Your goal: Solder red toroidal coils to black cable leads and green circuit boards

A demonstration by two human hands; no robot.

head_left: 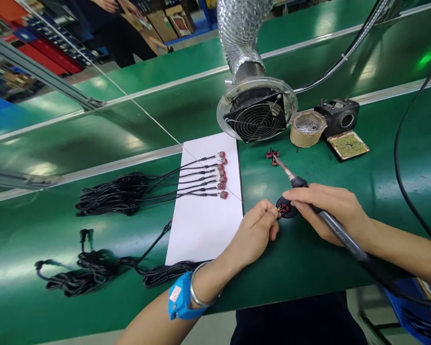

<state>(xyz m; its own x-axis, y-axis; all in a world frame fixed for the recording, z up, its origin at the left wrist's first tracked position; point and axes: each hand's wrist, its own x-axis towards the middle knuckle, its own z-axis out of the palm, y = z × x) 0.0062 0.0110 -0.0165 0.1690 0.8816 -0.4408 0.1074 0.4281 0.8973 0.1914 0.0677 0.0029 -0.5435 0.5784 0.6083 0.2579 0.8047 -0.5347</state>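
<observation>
In the head view my left hand (256,230) is closed in a pinch on thin wires at the edge of a small red-and-black coil (284,208). The coil sits on a round black disc (290,211). My right hand (332,211) is wrapped round a soldering iron (339,232), its fingertips by the disc. The iron's tip points up and left, near a few loose red-and-black coils (273,154). Whether the tip touches them I cannot tell. The exact wire ends are partly hidden by my left fingers.
White paper (201,230) bears several coil-ended black cables, bundled at left (115,191). More coiled cable (82,273) lies nearer. A fume extractor fan (258,120) hangs above. Behind are a tape roll (307,129), a black iron stand (339,117) and a sponge tray (347,144). Someone stands across the bench.
</observation>
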